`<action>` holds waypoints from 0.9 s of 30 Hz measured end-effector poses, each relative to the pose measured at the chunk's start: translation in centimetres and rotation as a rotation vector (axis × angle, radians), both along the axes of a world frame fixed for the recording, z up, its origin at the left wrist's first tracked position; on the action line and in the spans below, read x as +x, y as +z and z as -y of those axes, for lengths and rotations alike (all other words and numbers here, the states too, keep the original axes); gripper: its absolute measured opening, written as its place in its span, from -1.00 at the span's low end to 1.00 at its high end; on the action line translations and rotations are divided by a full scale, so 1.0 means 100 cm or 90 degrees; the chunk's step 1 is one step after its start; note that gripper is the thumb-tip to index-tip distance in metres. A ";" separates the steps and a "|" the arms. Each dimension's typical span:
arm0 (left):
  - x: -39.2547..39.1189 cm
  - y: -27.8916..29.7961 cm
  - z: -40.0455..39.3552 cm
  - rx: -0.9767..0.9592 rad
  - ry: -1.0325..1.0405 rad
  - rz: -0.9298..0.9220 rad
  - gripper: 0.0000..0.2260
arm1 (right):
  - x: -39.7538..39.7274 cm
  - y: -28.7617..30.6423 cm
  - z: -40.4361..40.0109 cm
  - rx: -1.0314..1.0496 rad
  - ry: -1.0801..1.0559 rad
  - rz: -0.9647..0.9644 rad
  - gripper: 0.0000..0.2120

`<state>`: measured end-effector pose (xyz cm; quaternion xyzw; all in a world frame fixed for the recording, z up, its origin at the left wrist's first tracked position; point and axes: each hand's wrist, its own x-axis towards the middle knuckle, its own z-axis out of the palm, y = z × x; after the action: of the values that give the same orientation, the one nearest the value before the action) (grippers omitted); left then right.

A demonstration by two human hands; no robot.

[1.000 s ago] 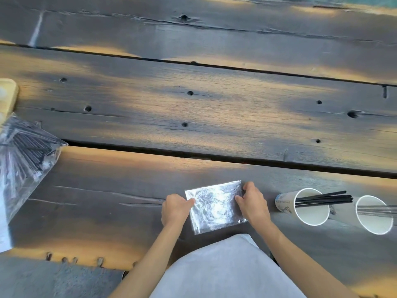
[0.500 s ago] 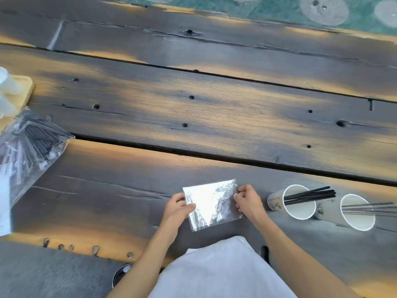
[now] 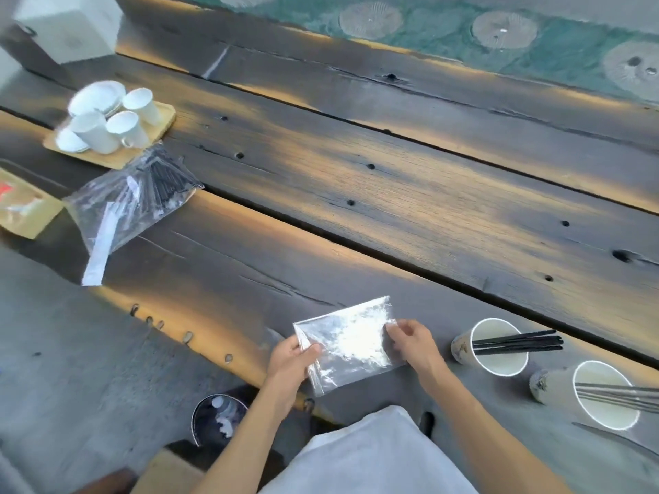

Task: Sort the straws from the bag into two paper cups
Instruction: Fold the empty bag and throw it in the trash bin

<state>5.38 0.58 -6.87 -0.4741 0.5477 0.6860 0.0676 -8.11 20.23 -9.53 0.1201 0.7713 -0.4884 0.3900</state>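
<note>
Your left hand [image 3: 290,360] and right hand [image 3: 413,340] each pinch a side of the flat clear bag [image 3: 347,345] near the bench's [image 3: 392,215] front edge.

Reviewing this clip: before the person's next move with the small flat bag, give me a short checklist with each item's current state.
1. Left hand holds the small clear bag by its left edge: ok.
2. Right hand pinches its right edge: ok.
3. Small bag holds no straws: looks flat, cannot tell for certain.
4. Black straws in the nearer-left paper cup: ok.
5. Clear straws in the right paper cup: ok.
6. Large bag at left emptied: not ok, straws remain inside.
</note>
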 end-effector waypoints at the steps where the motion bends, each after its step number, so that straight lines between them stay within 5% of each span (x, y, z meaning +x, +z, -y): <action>1: 0.007 0.006 -0.002 0.017 0.028 -0.011 -0.88 | 0.002 0.005 0.000 -0.050 0.020 0.043 -0.69; 5: 0.041 0.015 0.003 0.028 0.139 -0.043 -0.82 | 0.016 0.027 0.007 -0.179 0.177 0.146 -0.81; 13: 0.133 0.009 0.020 0.064 0.215 -0.042 -0.82 | 0.059 0.034 0.078 -0.175 0.235 0.039 -0.69; 27: 0.272 -0.053 0.055 0.073 0.530 0.073 -0.84 | 0.177 -0.006 0.227 -0.029 0.441 0.044 -0.77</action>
<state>32.57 -4.97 -12.22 -0.6876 0.2657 0.6568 -0.1588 9.61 -2.46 -10.14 -0.1410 0.7415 -0.3395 0.5613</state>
